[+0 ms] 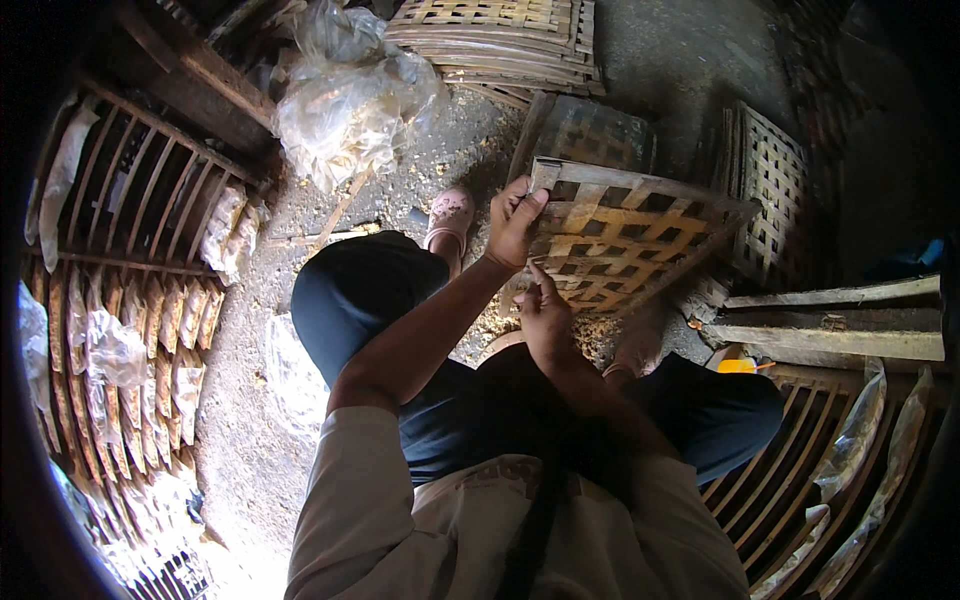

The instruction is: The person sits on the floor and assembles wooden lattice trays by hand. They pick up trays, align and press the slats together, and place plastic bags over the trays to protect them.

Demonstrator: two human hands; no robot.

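My left hand (515,222) grips the near left corner of a woven bamboo tray (625,225), its thumb over the wooden rim. The tray is tilted up in front of me, with dark gaps in its open lattice. Just below, my right hand (547,312) is at the tray's left edge, index finger raised toward the weave and the other fingers curled. Whether something small is between those fingers is too hard to make out. A darker tray (595,130) lies behind the held one.
Stacked woven trays (490,45) lie at the far side, with more (772,190) leaning at the right. Crumpled clear plastic (350,115) sits far left. Slatted racks (140,190) with plastic-wrapped pieces line the left; another slatted rack (780,440) and wooden beams (830,335) stand right.
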